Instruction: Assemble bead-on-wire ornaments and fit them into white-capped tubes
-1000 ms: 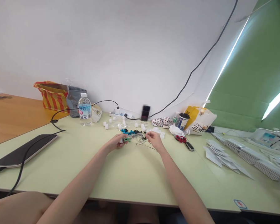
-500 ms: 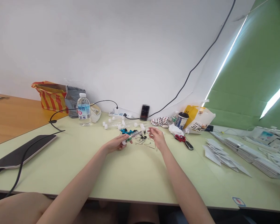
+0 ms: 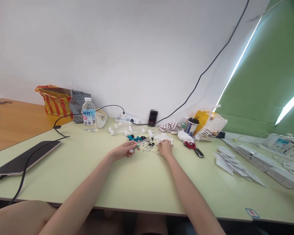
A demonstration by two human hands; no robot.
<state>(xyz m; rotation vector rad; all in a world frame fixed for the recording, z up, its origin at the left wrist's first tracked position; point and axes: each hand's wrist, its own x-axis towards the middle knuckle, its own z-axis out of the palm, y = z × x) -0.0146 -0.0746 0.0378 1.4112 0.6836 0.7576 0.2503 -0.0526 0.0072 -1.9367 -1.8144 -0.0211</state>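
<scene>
My left hand [image 3: 124, 149] is closed around one end of a clear plastic tube [image 3: 142, 142], which slants up to the right. A white cap [image 3: 131, 150] and a bit of green show at the held end. My right hand [image 3: 165, 148] is down on the table at a heap of white caps [image 3: 163, 137], its fingers curled at the near edge; whatever the fingertips pinch is hidden. Between the hands lie thin metal pins with black heads [image 3: 151, 144]. Teal and black beads [image 3: 134, 138] are behind my left hand.
More clear tubes with white ends [image 3: 123, 130] lie behind the beads. A power strip [image 3: 126, 120] runs by the wall. A water bottle [image 3: 89, 116] and tablet [image 3: 24, 156] stand left; red-handled scissors [image 3: 189, 145], a cup [image 3: 192, 126] and white packets [image 3: 232, 163] are right.
My right hand has moved down from the tube's far end onto the heap of white caps. My left hand keeps the tube in nearly the same place.
</scene>
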